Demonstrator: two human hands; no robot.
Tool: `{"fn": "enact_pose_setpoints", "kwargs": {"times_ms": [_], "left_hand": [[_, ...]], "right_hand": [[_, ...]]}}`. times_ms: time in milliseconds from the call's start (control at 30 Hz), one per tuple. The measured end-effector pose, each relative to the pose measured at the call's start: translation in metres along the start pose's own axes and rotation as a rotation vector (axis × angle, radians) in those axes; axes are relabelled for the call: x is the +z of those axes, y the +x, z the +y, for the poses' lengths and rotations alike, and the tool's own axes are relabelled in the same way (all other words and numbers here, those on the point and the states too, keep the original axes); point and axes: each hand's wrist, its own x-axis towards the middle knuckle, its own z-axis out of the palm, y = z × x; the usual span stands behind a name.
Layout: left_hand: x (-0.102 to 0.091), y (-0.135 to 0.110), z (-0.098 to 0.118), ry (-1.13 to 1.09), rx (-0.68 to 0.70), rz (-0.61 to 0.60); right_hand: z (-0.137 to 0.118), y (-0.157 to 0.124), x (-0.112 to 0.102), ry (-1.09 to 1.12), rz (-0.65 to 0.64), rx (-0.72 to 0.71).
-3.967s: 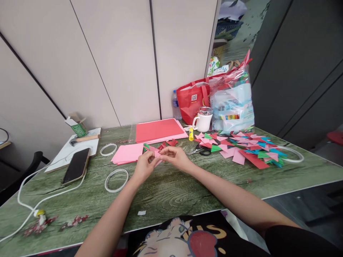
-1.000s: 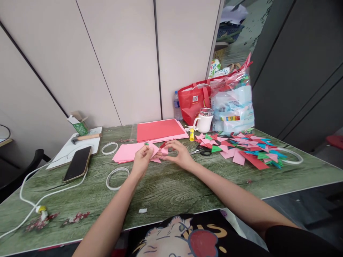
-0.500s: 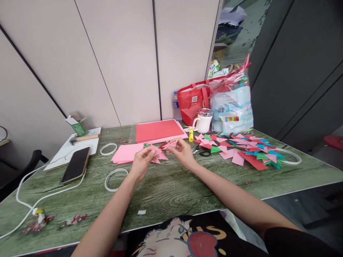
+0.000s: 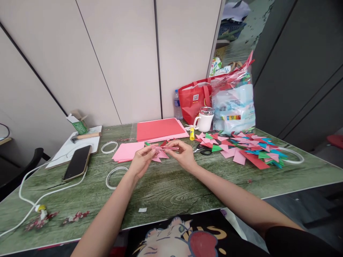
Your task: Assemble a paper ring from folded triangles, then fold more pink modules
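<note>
In the head view, the person's left grip (image 4: 142, 161) and right grip (image 4: 184, 156) are raised just over the worktop (image 4: 166, 194), close together, both pinching folded pink paper (image 4: 157, 147) between thumb and fingers. The paper sits between the two grips; whether it is one piece or two cannot be told.

Just left of the left grip lies a stack of pink squares (image 4: 127, 151). Farther left are two white rings (image 4: 107, 179), one level with the grip and one a little beyond it. Well to the left come a phone (image 4: 77, 162) and a white board (image 4: 58, 158), with a hammer (image 4: 89, 135) and an open green-and-white box (image 4: 80, 127) at its far end.

Straight beyond both grips lie large sheets, a red one (image 4: 159, 129) on top. Beyond the right grip stand a yellow glue stick (image 4: 192, 134), a white mug (image 4: 205, 123) and a red bag (image 4: 193, 107). Scissors (image 4: 206, 152) lie just right of the right grip, near a heap of coloured paper pieces (image 4: 250, 142). A filled plastic bag (image 4: 233, 107) stands behind that heap. Nearer the person than the grips is a small white scrap (image 4: 142, 210).
</note>
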Motion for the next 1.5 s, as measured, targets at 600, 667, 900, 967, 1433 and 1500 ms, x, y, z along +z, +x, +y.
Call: {"fn": "enact_pose_setpoints", "kwargs": {"times_ms": [600,667,900,967,1433,1500], "left_hand": [[0.001,-0.002,-0.002,0.046,-0.014,-0.024],[0.001,-0.001,-0.002,0.05,-0.014,-0.021],[0.001,-0.002,-0.001,0.059,-0.011,-0.03],[0.001,-0.002,-0.001,0.063,-0.009,-0.024],[0.006,-0.003,0.001,0.06,-0.016,0.018],[0.006,-0.002,0.001,0.064,-0.005,0.026]], "right_hand": [[-0.007,-0.002,0.0,-0.133,0.004,-0.135],[-0.007,-0.002,0.0,-0.148,-0.001,-0.138],[-0.009,-0.003,0.0,-0.163,-0.026,-0.161],[-0.008,-0.003,0.0,-0.167,-0.028,-0.165],[-0.016,-0.003,-0.001,-0.318,-0.038,-0.296],[-0.016,-0.003,-0.001,-0.319,-0.03,-0.306]]}}
